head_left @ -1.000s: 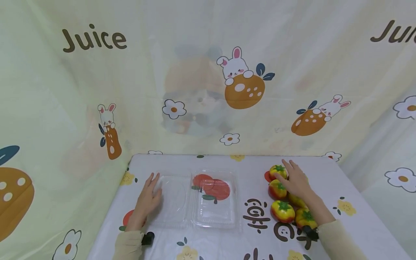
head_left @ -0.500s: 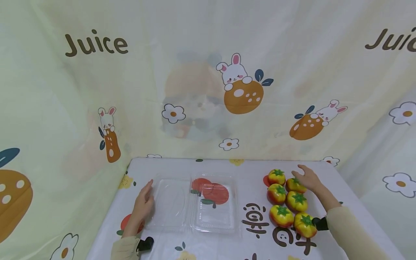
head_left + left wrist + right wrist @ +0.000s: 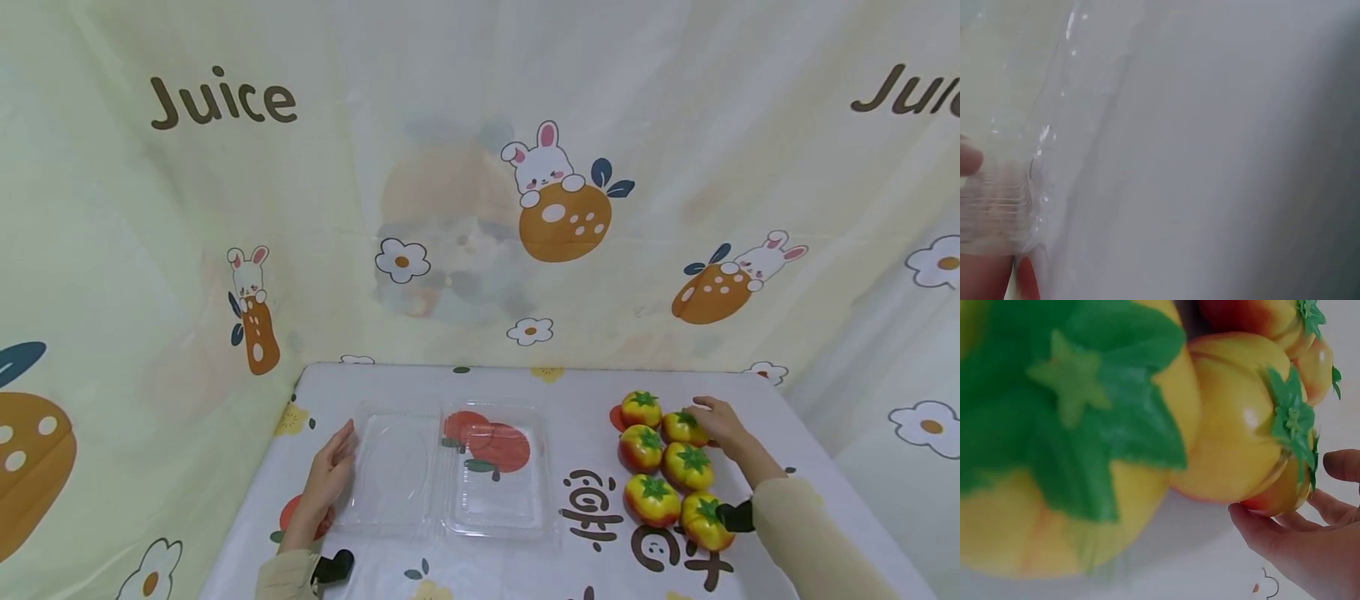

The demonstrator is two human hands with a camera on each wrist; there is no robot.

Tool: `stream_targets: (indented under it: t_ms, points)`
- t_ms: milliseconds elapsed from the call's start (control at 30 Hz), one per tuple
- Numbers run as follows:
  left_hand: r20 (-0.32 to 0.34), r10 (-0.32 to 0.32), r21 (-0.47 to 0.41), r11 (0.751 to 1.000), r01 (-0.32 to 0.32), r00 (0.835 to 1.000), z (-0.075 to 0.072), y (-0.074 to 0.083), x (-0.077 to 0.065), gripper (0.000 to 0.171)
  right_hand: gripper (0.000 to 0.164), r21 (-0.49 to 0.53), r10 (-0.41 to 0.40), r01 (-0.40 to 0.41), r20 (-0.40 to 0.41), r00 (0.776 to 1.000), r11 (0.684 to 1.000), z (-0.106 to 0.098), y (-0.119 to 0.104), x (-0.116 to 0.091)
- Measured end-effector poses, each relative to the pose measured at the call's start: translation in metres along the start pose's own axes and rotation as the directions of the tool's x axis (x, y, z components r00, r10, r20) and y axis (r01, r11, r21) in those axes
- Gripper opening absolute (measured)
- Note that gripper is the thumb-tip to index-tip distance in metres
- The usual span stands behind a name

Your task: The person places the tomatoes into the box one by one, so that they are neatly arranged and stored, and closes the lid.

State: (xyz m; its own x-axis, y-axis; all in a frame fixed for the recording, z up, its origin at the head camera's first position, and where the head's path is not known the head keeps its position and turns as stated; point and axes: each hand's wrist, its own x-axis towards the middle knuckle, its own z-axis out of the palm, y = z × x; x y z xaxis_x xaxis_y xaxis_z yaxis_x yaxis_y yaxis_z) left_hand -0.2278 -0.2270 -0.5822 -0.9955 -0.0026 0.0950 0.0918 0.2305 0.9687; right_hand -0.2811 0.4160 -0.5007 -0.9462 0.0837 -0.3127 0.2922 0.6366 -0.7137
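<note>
In the head view my left hand [image 3: 330,477] rests along the left edge of a hinged clear plastic box [image 3: 495,525], which lies spread flat on the table. The left wrist view shows a fingertip [image 3: 969,157] beside the ridged clear plastic, with part of a finger visible through it. My right hand [image 3: 723,429] reaches from the right to the back right fruit [image 3: 678,429], yellow-red with a green leafy cap, like a persimmon. In the right wrist view the fingertips [image 3: 1244,519] are right at that fruit's side, loosely bent and not wrapped round it.
Several similar fruits [image 3: 651,500] stand close together at the right of the table, with one [image 3: 705,521] near my right wrist. A printed cloth [image 3: 585,392] covers the table, and patterned curtains [image 3: 465,167] hang behind and at both sides.
My right hand moves off the fruits to their right, then comes back left and down to the back right one. My left hand shifts slightly left and nearer at the box edge.
</note>
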Motion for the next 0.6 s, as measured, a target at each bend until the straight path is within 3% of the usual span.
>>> stream_targets:
  t_ms: [233,400,600]
  points:
    - [0.011,-0.058,-0.02,0.998,0.058,0.998,-0.001,-0.005,-0.001,0.057,0.064,0.112,0.049,-0.053,0.031,0.998,0.992,-0.004,0.01,0.0]
    - [0.014,-0.099,-0.012,0.995,0.099,0.995,-0.003,-0.007,0.0,0.056,0.065,0.212,0.077,-0.08,0.021,0.997,0.974,-0.008,0.013,-0.001]
    - [0.007,-0.128,0.005,0.992,0.128,0.992,-0.004,-0.008,0.0,0.054,0.064,0.288,0.122,-0.139,0.076,0.99,0.948,-0.011,0.017,-0.002]
